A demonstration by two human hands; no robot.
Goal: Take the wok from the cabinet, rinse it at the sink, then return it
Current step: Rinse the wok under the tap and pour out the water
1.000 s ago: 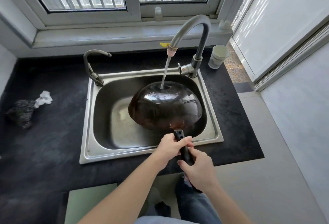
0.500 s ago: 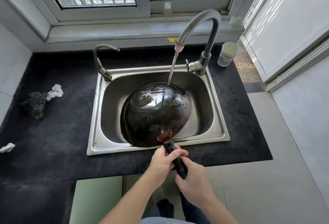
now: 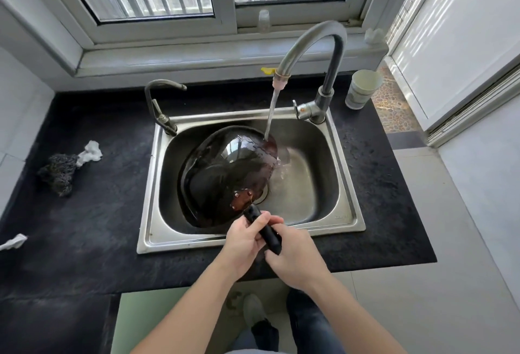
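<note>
A dark wok (image 3: 225, 173) is held upside down and tilted in the steel sink (image 3: 346, 173), its wet rounded underside facing up. Water runs from the tall curved tap (image 3: 309, 41) and strikes the wok's far right edge. The wok's black handle (image 3: 263, 230) points toward me over the sink's front rim. My left hand (image 3: 244, 238) grips the upper part of the handle. My right hand (image 3: 292, 255) holds its lower end. The wok's inside is hidden.
A small second tap (image 3: 160, 100) stands at the sink's back left. A paper cup (image 3: 363, 88) sits on the black counter (image 3: 84, 227) at the back right. A dark scouring pad (image 3: 60, 173) and crumpled tissue (image 3: 91, 151) lie at the left. A green cabinet front (image 3: 146, 322) is below.
The wok has swung to the left in the sink and tilted, so the water now hits its right edge instead of its crown. Both hands stayed on the handle.
</note>
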